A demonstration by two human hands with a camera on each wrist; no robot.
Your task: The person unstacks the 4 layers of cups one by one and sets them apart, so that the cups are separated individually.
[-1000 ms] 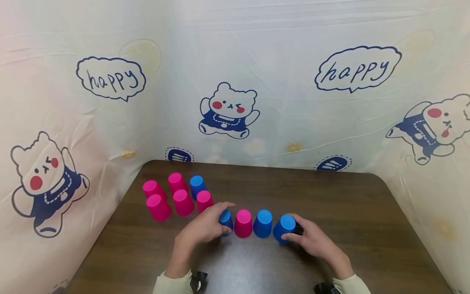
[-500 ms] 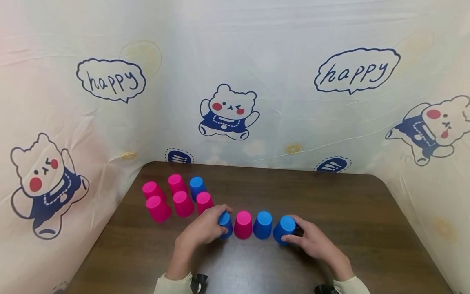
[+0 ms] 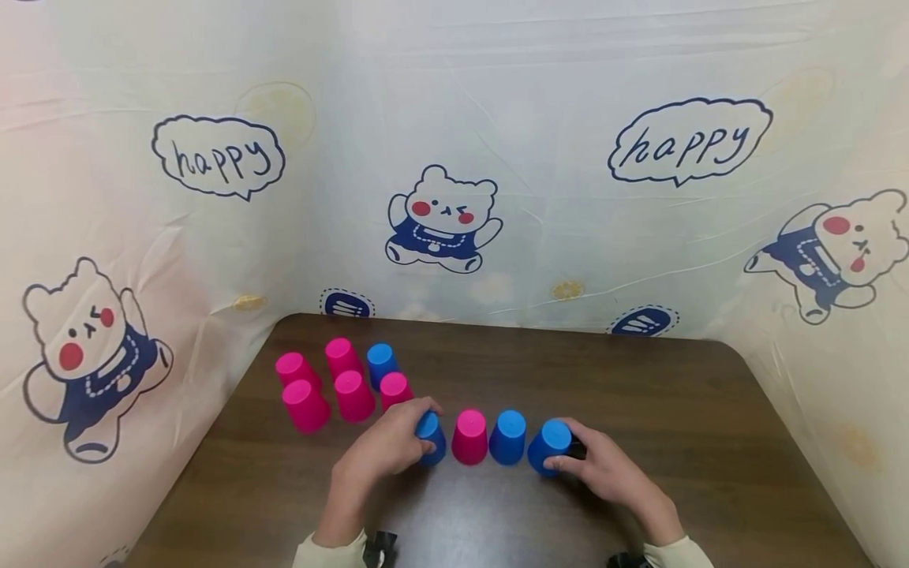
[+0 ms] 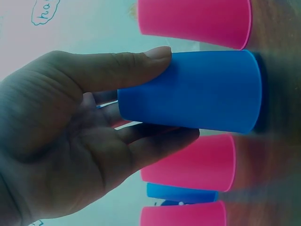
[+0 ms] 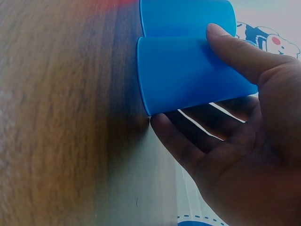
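Upside-down plastic cups form a front row on the table. My left hand [image 3: 383,443] grips the row's leftmost blue cup [image 3: 429,428], thumb on the near side and fingers behind. In the left wrist view, the thumb lies along this blue cup [image 4: 202,92] and its open end is down at the tabletop. To its right, across a small gap, stand a pink cup [image 3: 469,439] and a blue cup [image 3: 507,439]. At the right end my right hand [image 3: 612,472] holds another blue cup [image 3: 548,446] between thumb and fingers, close beside its neighbour [image 5: 188,16].
Behind and left of my left hand stand several pink cups [image 3: 353,397] and one blue cup [image 3: 382,361], also upside down. They share the brown wooden table [image 3: 639,394]. A printed curtain [image 3: 554,229] hangs around the table's back and sides.
My left hand has slid its blue cup slightly left, widening the gap to the pink cup beside it. The right hand keeps its hold in nearly the same place.
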